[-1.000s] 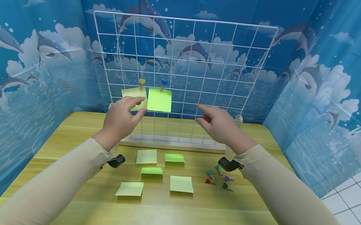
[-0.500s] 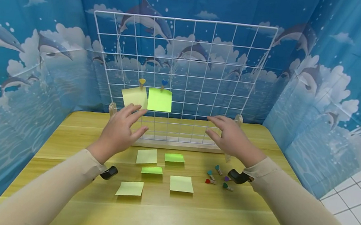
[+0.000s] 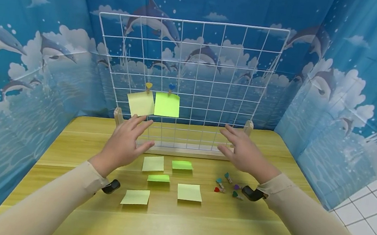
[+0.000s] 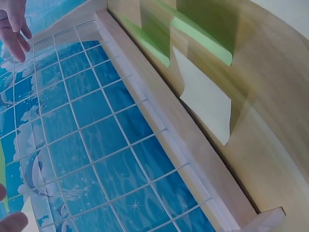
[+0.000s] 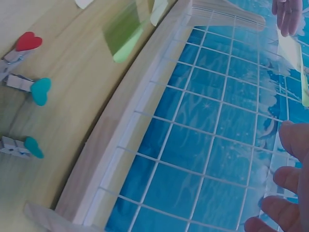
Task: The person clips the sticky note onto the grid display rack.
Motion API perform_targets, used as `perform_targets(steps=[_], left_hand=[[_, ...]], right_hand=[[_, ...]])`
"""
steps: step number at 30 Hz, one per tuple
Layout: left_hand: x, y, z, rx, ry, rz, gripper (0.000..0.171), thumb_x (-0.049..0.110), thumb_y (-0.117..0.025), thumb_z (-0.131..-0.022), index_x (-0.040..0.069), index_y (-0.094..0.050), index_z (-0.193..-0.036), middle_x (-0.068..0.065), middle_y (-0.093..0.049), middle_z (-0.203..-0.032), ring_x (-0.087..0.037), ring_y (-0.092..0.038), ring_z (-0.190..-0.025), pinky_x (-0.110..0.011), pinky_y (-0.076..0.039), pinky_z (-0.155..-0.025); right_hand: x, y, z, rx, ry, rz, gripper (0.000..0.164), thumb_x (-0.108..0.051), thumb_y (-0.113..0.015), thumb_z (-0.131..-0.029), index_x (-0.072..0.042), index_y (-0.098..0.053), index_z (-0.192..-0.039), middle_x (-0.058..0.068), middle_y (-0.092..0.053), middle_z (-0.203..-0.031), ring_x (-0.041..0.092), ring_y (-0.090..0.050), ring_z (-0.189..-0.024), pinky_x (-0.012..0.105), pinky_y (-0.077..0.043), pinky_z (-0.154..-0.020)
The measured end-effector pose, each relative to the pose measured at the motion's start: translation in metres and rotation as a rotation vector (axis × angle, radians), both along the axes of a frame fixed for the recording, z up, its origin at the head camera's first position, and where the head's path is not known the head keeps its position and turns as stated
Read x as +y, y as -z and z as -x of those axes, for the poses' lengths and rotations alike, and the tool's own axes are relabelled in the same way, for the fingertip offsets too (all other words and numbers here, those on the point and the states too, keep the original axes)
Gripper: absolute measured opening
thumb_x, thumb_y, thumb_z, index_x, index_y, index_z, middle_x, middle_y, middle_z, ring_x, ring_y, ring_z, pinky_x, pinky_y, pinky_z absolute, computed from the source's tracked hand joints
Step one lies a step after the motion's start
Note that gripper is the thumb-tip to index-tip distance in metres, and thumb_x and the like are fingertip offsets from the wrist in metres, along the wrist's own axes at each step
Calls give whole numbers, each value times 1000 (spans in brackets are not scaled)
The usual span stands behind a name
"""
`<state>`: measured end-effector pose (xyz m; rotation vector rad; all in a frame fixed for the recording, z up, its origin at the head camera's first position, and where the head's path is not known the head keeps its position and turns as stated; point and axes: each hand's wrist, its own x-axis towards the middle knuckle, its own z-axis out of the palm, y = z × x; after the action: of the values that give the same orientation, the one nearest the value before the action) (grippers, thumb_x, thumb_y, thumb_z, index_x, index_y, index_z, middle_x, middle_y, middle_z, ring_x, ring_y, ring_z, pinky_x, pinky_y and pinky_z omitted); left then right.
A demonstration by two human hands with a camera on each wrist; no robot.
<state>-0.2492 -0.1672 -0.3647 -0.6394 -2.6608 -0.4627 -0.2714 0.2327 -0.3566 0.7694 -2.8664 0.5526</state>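
Both hands hover in front of a white wire grid [image 3: 197,71] on a wooden base, fingers spread and holding nothing. The left hand [image 3: 123,141] is just below a pale yellow sticky note [image 3: 141,102], which hangs from a clothespin with a yellow heart [image 3: 148,85]. Beside it a bright green sticky note [image 3: 167,105] hangs from a clothespin with a blue heart [image 3: 172,87]. The right hand [image 3: 247,152] is above several small heart clothespins, among them a red one [image 3: 219,190] and a dark green one [image 3: 237,195]. Whether the fingertips touch the grid cannot be told.
Loose sticky notes lie on the wooden table [image 3: 174,233]: pale ones [image 3: 189,192] and green ones [image 3: 182,165]. The grid's wooden base bar [image 3: 188,150] runs along the back of them. A dolphin-print curtain [image 3: 23,54] surrounds the table on three sides.
Both hands have lowered from the hanging notes' level, drawn back and spread apart, with their fingers opening out. The notes and clothespins have stayed where they were.
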Motion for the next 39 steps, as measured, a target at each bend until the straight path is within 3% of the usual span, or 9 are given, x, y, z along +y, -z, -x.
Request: perform_targets(steps=[17,22,39], left_hand=[[-1,15,-6,-116,-19,72,77,60,-59,-103,20,-35,-166,-17,-26,-174,-52,-16,-160,-73,-18,-125],[-1,19,-8,-141,-24,77,79,58,-63,-102,22,-34,-166,-17,-24,-174,-52,-14,-160,-72,-16,-125],[1,33,-10,-180,-35,60,81,63,-61,-100,24,-35,-166,-17,-26,-174,-52,-14,-160,-71,-16,-126]], right_hand=[[11,19,-4,3,18,-4,68,-37,-64,-107,-5,-40,-162,24,-17,-174,50,-17,-160,69,-22,-125],[13,22,-6,2,22,-10,69,-36,-64,-106,-3,-40,-162,26,-17,-174,54,-14,-159,71,-17,-125],[19,34,-12,-16,32,-27,78,-43,-65,-105,-5,-33,-165,27,-14,-174,56,-6,-159,73,-11,-125]])
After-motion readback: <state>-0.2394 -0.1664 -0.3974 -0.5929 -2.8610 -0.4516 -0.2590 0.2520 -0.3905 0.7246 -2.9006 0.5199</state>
